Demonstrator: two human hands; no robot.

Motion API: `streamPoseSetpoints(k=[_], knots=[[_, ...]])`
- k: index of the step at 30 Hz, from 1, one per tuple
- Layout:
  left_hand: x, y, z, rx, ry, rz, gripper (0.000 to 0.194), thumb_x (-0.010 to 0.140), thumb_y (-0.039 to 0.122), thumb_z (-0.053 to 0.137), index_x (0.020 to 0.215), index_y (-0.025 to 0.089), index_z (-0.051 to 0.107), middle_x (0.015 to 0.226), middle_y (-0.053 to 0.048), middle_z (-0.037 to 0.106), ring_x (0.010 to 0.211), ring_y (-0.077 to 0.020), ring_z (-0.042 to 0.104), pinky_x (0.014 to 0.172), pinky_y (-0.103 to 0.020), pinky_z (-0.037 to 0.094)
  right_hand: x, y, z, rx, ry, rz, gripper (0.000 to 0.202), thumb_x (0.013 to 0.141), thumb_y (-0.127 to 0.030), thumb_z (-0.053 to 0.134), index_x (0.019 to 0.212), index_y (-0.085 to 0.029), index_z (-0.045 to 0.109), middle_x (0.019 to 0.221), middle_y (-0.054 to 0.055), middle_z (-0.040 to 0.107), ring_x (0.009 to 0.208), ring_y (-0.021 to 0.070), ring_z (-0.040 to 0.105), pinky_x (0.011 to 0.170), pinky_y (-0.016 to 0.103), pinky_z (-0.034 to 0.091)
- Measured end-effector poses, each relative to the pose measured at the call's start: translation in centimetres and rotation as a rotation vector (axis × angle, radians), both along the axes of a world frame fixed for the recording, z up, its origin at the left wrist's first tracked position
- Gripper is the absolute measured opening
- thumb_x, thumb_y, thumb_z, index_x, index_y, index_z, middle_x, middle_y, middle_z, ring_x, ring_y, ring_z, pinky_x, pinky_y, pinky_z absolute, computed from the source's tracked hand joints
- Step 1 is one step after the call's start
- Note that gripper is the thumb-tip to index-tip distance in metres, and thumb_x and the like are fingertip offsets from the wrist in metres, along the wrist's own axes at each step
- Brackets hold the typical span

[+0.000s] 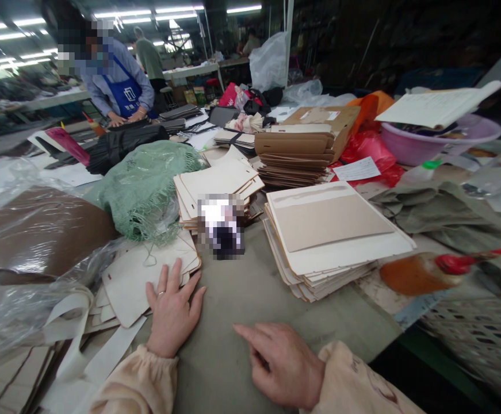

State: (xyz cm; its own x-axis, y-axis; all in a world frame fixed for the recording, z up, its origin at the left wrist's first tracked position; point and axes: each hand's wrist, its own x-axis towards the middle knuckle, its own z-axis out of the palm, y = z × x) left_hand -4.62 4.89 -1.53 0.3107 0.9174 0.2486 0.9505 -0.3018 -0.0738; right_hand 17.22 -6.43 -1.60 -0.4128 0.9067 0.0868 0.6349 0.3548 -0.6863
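My left hand (173,310) lies with fingers spread, its fingertips at the edge of a pile of cream panels (132,276). A ring is on one finger. To its right, my right hand (282,362) is over the grey-green table surface (228,293), index finger stretched out to the left and the other fingers loosely bent, with nothing visible in them. Beyond it stands a stack of cream panels (314,264) with a beige sheet (334,221) on top. A pixelated object (222,227) rests between the piles.
A bottle of orange liquid with a red cap (418,273) lies at the right, above a plastic basket (470,328). Brown panels (293,158), a green cloth (146,184) and a purple basin (440,141) are farther back. A person (118,80) works at the back left.
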Motion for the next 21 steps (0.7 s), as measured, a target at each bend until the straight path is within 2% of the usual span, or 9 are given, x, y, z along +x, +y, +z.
streamPoseSetpoints(k=[9, 21], knots=[[0.12, 0.00, 0.07, -0.002, -0.006, 0.000, 0.033, 0.090, 0.036, 0.045, 0.114, 0.025, 0.065, 0.150, -0.013, 0.028, 0.137, -0.0392, 0.023, 0.102, -0.066, 0.018, 0.07, -0.11, 0.20, 0.005, 0.026, 0.020, 0.066, 0.066, -0.011, 0.044, 0.131, -0.022, 0.045, 0.081, 0.002, 0.056, 0.070, 0.0183, 0.053, 0.062, 0.030, 0.038], [0.00, -0.10, 0.07, -0.007, -0.019, 0.008, 0.033, 0.091, 0.036, 0.044, 0.114, 0.026, 0.065, 0.151, -0.012, 0.028, 0.138, -0.0384, 0.021, 0.103, -0.065, 0.017, 0.01, -0.06, 0.28, 0.003, 0.088, 0.006, 0.060, 0.070, -0.011, 0.045, 0.129, -0.021, 0.046, 0.081, 0.001, 0.059, 0.069, 0.0167, 0.054, 0.062, 0.029, 0.040]])
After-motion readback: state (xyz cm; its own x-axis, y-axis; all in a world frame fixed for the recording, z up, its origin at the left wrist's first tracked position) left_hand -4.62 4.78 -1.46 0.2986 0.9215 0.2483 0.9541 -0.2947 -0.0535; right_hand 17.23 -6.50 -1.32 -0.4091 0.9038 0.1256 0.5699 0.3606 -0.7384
